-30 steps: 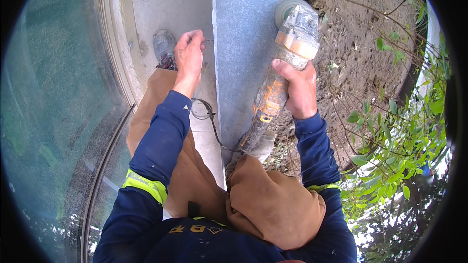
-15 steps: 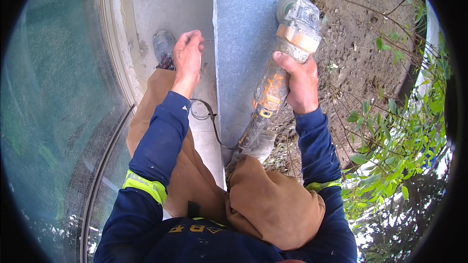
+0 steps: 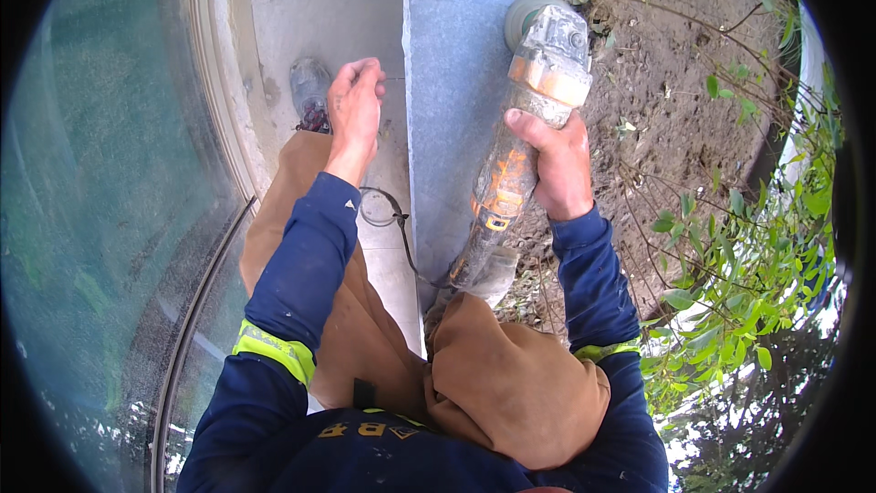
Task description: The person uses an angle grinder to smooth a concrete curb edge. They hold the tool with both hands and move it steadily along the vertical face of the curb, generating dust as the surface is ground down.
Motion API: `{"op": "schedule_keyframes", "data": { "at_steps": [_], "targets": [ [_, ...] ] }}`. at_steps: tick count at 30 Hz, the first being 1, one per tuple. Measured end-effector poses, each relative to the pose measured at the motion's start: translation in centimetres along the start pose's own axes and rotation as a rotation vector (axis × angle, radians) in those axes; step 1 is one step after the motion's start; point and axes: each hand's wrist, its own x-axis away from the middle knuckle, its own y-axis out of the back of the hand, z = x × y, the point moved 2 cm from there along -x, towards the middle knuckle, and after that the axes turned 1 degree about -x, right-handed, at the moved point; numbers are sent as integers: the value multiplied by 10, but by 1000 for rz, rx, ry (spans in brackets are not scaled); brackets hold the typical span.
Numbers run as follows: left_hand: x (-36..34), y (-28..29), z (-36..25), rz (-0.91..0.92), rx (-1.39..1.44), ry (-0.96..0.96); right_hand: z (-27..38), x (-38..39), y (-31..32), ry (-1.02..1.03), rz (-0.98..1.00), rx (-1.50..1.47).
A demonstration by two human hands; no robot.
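Observation:
My right hand (image 3: 563, 164) is wrapped around the body of a dusty angle grinder (image 3: 504, 187) with worn orange markings. Its round grey-green disc (image 3: 527, 20) sits at the far right edge of a long blue-grey stone slab (image 3: 456, 82); whether it touches the stone is hard to tell. The grinder's back end, with a dark cord (image 3: 406, 242), reaches toward my knee. My left hand (image 3: 354, 114) hovers left of the slab, over the pale paving, its fingers loosely curled together with nothing visible in them.
A glass pane (image 3: 100, 173) with a pale frame (image 3: 214, 82) runs along the left. My dusty shoe (image 3: 310, 87) stands on the paving. Right of the slab lie bare soil (image 3: 675, 73) and dry leaves. Leafy green branches (image 3: 730, 310) hang at the far right.
The grinder's head and disc have shifted slightly left and toward me, further onto the slab, with my right hand on it. My left hand keeps nearly the same position.

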Motion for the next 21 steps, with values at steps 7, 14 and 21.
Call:
{"op": "schedule_keyframes", "data": {
  "at_steps": [7, 14, 21],
  "targets": [
    [2, 2, 0, -6, 4, 4, -1, -1, 4, -17, 0, -22],
    [1, 0, -1, 14, -5, 7, 0, 3, 3, -9, -7, -8],
    [1, 3, 2, -5, -1, 10, 3, -2, -2, 18, -17, 52]
  ]
}}
